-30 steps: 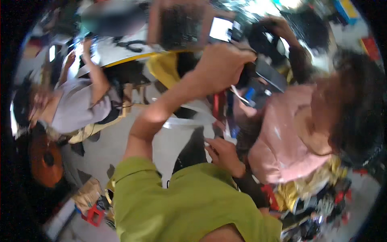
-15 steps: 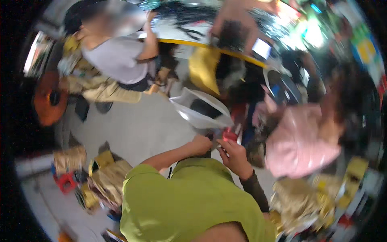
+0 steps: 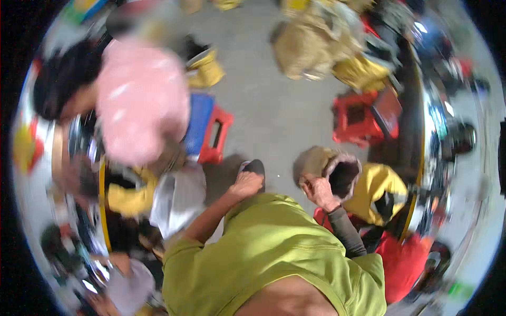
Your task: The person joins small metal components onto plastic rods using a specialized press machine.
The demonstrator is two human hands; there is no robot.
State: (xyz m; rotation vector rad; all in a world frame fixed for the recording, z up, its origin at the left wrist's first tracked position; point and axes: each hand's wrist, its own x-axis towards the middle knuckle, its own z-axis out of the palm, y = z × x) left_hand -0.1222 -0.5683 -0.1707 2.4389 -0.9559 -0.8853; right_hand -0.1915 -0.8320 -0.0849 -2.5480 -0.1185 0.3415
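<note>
My left hand (image 3: 249,184) is in front of my green shirt with its fingers curled closed; whatever may be inside is hidden. Just beyond it a dark shoe (image 3: 256,168) shows on the floor. My right hand (image 3: 319,192), below a dark sleeve, is also closed, with thumb and fingers drawn together. Anything between them is too small to make out. In the picture it overlaps the near edge of an open brown sack (image 3: 316,162); whether it touches the sack I cannot tell. A yellow sack (image 3: 375,189) stands to the sack's right.
Long cluttered worktables run along the left (image 3: 104,210) and right (image 3: 421,158). A person in pink (image 3: 142,100) sits at the left one, near a red and blue stool (image 3: 215,134). A red stool (image 3: 350,118) and several brown sacks (image 3: 305,45) stand ahead; a white bag (image 3: 179,197) is near my left arm.
My view has swung round: the person in pink, earlier at right, is now at left, and an aisle lies ahead. My hands have moved farther apart; both remain closed.
</note>
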